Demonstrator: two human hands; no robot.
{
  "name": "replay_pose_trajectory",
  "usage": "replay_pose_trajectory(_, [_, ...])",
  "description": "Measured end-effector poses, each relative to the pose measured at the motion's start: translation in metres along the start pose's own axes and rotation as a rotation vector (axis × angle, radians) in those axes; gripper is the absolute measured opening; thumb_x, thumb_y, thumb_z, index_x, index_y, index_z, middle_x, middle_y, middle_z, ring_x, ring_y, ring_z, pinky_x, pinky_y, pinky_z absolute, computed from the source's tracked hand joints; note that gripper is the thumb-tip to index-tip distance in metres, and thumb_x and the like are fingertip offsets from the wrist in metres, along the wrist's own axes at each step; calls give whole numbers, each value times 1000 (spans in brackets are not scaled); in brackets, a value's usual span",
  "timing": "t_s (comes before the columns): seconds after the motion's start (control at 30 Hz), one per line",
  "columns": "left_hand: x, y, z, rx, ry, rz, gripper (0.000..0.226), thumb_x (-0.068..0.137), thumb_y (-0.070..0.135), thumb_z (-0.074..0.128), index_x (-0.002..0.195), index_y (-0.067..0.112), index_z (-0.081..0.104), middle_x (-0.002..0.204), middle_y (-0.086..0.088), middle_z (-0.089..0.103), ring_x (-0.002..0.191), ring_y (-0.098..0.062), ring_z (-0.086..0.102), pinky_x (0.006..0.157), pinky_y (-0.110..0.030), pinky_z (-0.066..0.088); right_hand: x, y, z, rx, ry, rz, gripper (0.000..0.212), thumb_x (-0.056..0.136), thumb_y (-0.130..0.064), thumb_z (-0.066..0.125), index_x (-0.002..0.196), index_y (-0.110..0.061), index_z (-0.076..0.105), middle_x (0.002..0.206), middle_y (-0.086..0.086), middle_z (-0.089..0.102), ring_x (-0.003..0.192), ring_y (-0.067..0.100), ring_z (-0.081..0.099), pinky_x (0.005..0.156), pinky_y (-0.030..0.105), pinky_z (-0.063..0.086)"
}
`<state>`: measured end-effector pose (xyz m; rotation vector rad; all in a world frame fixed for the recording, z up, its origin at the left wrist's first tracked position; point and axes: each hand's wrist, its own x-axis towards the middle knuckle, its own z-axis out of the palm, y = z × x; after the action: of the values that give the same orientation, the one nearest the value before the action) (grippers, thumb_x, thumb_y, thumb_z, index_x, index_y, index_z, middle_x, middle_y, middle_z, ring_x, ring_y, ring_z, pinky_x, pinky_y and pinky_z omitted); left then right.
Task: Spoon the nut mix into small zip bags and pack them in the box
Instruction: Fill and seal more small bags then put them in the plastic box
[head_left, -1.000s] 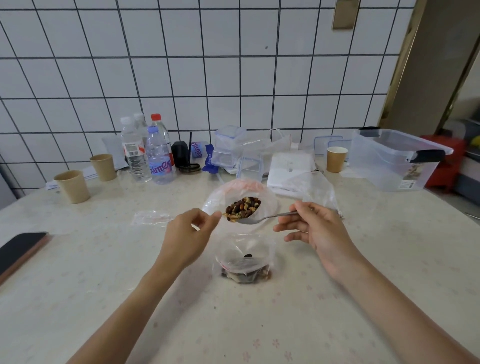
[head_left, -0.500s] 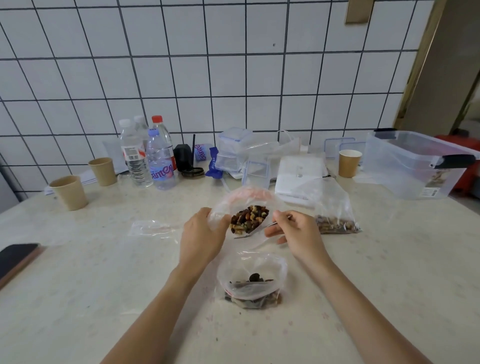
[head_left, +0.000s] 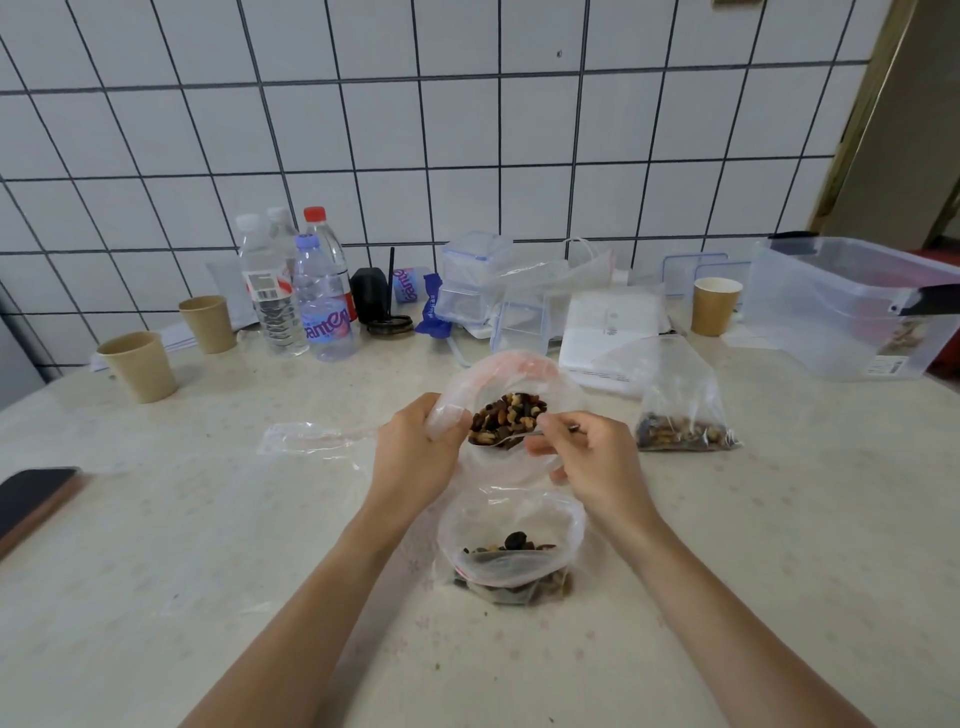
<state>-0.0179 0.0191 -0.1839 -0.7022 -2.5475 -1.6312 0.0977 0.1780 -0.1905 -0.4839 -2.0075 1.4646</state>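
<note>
Nut mix (head_left: 506, 418) sits heaped on a spoon (head_left: 514, 439) at table centre, inside the mouth of a small zip bag (head_left: 519, 374). Right hand (head_left: 592, 462) pinches the spoon handle, fingers curled round it. Left hand (head_left: 415, 462) grips the left rim of that bag's mouth, holding it open and raised.

Just near of the hands, a larger open bag (head_left: 511, 551) rests on the table (head_left: 208, 545) with dark nut mix in its bottom. Right of the hands, a filled bag (head_left: 680, 410) stands, nuts settled at its base. Left, an empty clear bag (head_left: 311, 439) lies flat.

Far right: clear plastic box (head_left: 852, 312), lidless. Far side, by the tiled wall: water bottles (head_left: 296, 296), three paper cups (head_left: 140, 366), small clear containers (head_left: 478, 280). A phone (head_left: 31, 499) lies at the left edge.
</note>
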Motion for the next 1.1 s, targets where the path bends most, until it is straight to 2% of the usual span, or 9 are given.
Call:
replay_pose_trajectory(0.1, [-2,0,-1,-24,-14,-14,18,97,42,66,109,29,68,86,5,74,66,-14,72,49,-17,51,0,1,0,40,-4,27,9,100,-25,67,94,-22,73,81,-9,80,80,18,77,62,40,60])
replay_pose_trajectory(0.27, [0,-1,-1,-43,5,-8,9,97,39,67,101,32,65,84,6,73,62,-10,71,47,-17,50,-1,4,-1,-2,15,38,11,102,-20,63,103,-16,73,83,-7,80,81,35,74,68,51,61])
replay_pose_trajectory(0.43, [0,-1,1,-29,3,5,11,98,38,66,108,38,61,90,9,72,74,-15,72,65,-35,62,-1,2,2,-14,14,49,12,103,-19,62,107,-15,72,84,-8,80,80,34,72,67,49,59])
replay_pose_trajectory(0.6, [2,-2,-1,-29,61,38,19,104,21,56,113,36,63,88,12,71,68,-7,68,58,-30,55,0,7,-2,42,22,95,13,104,-18,60,110,-16,71,86,-5,80,82,14,75,65,32,63])
replay_pose_trajectory(0.73, [1,-2,0,-11,77,52,32,102,11,53,126,29,65,103,12,70,89,-12,68,70,-32,57,0,8,-4,140,28,153,15,104,-15,58,110,-14,72,89,0,80,88,13,76,68,31,62])
replay_pose_trajectory(0.87, [1,-1,-1,-14,94,34,30,103,18,55,130,28,63,107,11,69,93,-15,69,77,-40,61,-1,7,-6,185,34,174,16,104,-15,57,109,-13,72,90,1,81,89,14,76,71,36,64])
replay_pose_trajectory(0.93, [2,0,-3,-8,101,23,31,102,26,60,132,28,60,107,14,68,85,-4,68,68,-27,58,-3,5,-7,191,42,175,16,105,-14,56,109,-12,71,91,2,81,90,14,76,73,39,64])
replay_pose_trajectory(1.0, [1,1,-6,35,69,-4,44,96,38,68,137,29,54,109,16,61,82,-1,64,60,-16,48,-5,4,-8,201,49,179,16,106,-15,55,108,-12,70,91,2,81,89,15,77,74,41,64])
replay_pose_trajectory(1.1, [0,1,-14,116,-30,-70,73,86,54,76,146,29,43,130,6,54,110,-15,58,82,-24,48,-7,-2,-14,234,65,206,15,106,-14,54,107,-10,69,88,5,80,88,18,77,73,43,63])
